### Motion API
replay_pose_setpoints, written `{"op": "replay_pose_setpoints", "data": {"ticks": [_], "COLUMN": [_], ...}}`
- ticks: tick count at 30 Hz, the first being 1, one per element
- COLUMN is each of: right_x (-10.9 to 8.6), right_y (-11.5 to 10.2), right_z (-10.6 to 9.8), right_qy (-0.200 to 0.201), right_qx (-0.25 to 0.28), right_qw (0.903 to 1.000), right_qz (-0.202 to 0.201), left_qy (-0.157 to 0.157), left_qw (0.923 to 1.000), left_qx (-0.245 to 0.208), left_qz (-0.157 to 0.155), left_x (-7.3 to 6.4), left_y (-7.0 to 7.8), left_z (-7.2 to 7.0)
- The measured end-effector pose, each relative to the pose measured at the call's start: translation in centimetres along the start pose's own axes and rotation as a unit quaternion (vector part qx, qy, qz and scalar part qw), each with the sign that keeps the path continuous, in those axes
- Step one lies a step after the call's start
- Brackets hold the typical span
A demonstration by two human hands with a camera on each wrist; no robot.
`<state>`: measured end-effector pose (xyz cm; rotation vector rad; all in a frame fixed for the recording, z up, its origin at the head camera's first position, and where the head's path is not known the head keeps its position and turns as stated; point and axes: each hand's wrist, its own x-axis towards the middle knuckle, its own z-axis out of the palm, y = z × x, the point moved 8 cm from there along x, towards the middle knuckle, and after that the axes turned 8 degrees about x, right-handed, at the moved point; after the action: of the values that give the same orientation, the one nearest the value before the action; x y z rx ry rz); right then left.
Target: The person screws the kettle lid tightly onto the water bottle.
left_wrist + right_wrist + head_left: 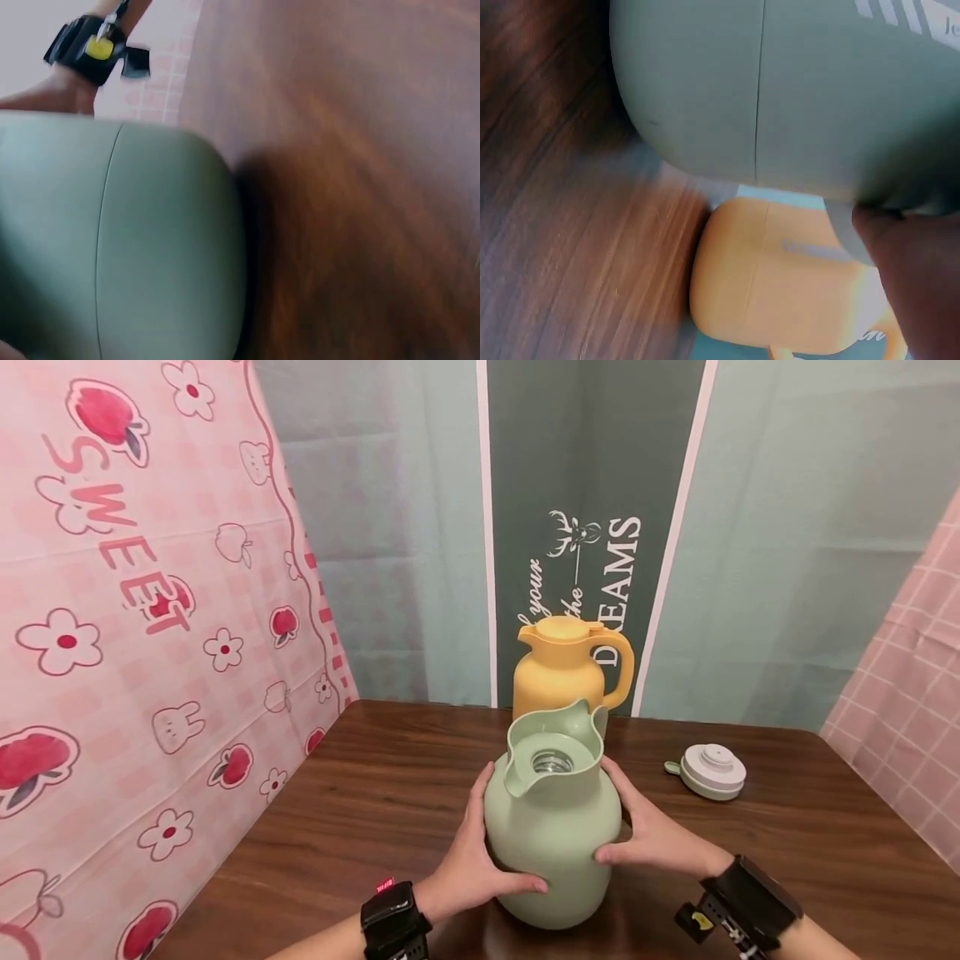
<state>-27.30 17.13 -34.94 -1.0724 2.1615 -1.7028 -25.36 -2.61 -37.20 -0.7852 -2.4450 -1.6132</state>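
Observation:
A pale green thermal jug [555, 835] without its lid stands close over the table in the head view, its spout toward the near left. The glass-lined mouth [552, 762] shows at the top. My left hand [480, 860] grips the jug's left side, thumb across the front. On the opposite side my right hand [648, 831] holds it, thumb on the front and fingers reaching behind. Both wrist views show the jug's smooth body [165, 240] with a seam. Most of the jug's handle is hidden behind its neck.
Behind the green jug stands a yellow jug [558, 668] with a handle on its right. A white and green stopper lid [712, 771] lies at the right on the dark wooden table [360, 793]. Patterned cloths [375, 527] hang around the back and sides.

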Motion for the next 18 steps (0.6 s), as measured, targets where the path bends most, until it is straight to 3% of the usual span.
{"op": "replay_pose_setpoints", "data": {"ticks": [6,11,15,18], "right_x": [-1.0,-1.9,-2.4,-2.7], "right_y": [-0.6,-1.3,-2.1,-2.5], "right_z": [0.1,1.0,1.7,1.9], "right_qy": [0.048,0.087,0.131,0.151], "right_qx": [-0.091,-0.126,-0.18,-0.213], "right_qw": [0.9947,0.9883,0.9749,0.9652], "right_qz": [0.009,0.004,-0.009,-0.005], "left_qy": [-0.064,-0.124,-0.156,-0.159], "left_qw": [0.9975,0.99,0.9849,0.9832], "left_qx": [-0.021,-0.034,-0.029,-0.022], "left_qz": [0.023,0.058,0.069,0.087], "left_x": [1.0,1.9,2.4,2.5], "left_y": [-0.5,-1.0,-1.7,-1.8], "left_z": [-0.5,-1.0,-1.4,-1.4]}}
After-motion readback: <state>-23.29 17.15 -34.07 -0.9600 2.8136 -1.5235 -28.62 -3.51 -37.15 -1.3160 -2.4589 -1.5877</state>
